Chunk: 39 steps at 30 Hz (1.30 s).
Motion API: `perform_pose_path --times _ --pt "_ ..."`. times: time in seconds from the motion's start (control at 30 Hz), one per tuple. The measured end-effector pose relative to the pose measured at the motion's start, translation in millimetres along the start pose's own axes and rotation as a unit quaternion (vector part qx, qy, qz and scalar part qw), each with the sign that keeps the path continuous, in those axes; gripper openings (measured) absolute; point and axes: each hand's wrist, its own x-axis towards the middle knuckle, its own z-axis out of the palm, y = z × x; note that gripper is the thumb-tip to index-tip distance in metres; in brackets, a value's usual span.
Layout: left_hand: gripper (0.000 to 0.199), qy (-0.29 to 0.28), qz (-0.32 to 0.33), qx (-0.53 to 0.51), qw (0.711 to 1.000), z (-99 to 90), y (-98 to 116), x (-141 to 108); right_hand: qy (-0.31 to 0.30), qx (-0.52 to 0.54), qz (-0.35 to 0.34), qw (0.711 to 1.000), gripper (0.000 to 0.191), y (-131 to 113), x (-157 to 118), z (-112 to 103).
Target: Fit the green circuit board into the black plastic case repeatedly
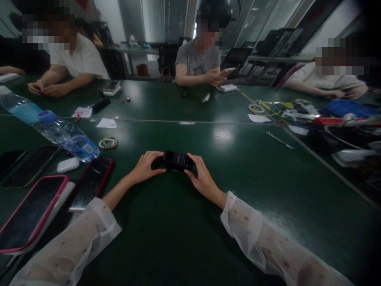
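A small black box-like device [177,160] with faint light markings on top is at the middle of the dark green table [166,222]. My left hand [148,166] grips its left end, fingers behind and thumb in front. On the right end, my right hand [201,174] holds it the same way. Both sleeves are sheer white with dots. Whether the device's underside touches the table cannot be made out.
Plastic bottles [67,133], a beaded bracelet [108,143], a white case [68,165] and several phones [92,182] lie left. A metal tool [279,140] and cluttered cables [276,106] are right. Three people sit across the table.
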Motion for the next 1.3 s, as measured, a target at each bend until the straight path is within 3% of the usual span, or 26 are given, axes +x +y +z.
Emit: perform_pose_path --times 0.17,0.43,1.3 --pt "0.064 -0.003 0.009 0.001 1.000 -0.6 0.8 0.0 -0.042 -0.005 -0.010 0.999 0.058 6.3 1.6 4.5" --pt "0.067 -0.020 -0.005 -0.007 1.000 -3.2 4.3 0.0 -0.056 -0.010 -0.027 0.998 0.057 5.2 1.9 2.6" --pt "0.060 -0.039 -0.001 -0.030 0.999 -5.1 2.9 0.6 -0.046 -0.010 -0.034 0.998 0.056 3.6 2.3 1.3"
